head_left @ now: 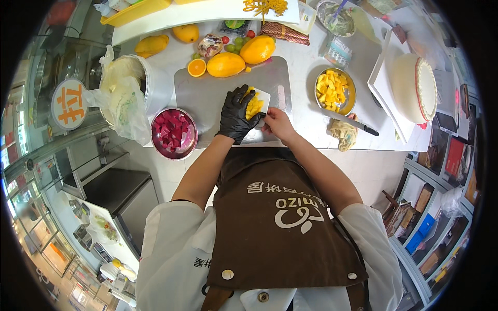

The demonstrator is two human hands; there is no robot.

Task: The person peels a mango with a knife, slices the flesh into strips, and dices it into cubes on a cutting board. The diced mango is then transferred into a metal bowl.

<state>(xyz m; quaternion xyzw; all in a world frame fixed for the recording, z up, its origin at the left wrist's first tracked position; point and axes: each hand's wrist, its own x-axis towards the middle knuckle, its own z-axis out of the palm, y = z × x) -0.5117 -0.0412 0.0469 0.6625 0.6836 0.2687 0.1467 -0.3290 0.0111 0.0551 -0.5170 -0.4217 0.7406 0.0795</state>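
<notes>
Mango piece (253, 105) sits on grey cutting board (207, 93), mid-counter, straight ahead of body. Yellow flesh, scored or already diced — hard to tell at this size.

Largest to smallest:
- White counter (306, 119) spans top half of view, edges bent by lens.
- White cake (412, 88) on board, far right, well apart from hands.
- White bucket (155, 85) with plastic liner, left of board.
- Metal bowl of red cubes (174, 133), near-left edge of counter, just beside board.
- Metal bowl of yellow cubes (334, 90), right of board.
- Whole mangoes (225, 65) at back edge of board, orange half beside them.
- Black-handled knife (363, 127) lying by rag, right, untouched.

Hands:
- Left hand (236, 116), black glove, fingers curled over left side of mango piece, clamped on it.
- Right hand (277, 124), bare, touching piece's right edge, fingers closed; whether pinching a small blade or the peel, cannot tell — white edge shows near fingertips, handle hidden.

Key relation: piece lies between both hands, slightly beyond knuckles, long axis running away from body, tilted a bit right. Left hand covers more of it; right hand meets near lower-right corner.

Hidden: underside of piece, right fingertips, near strip of board behind hands. Counter's top items cut off by frame rim.
</notes>
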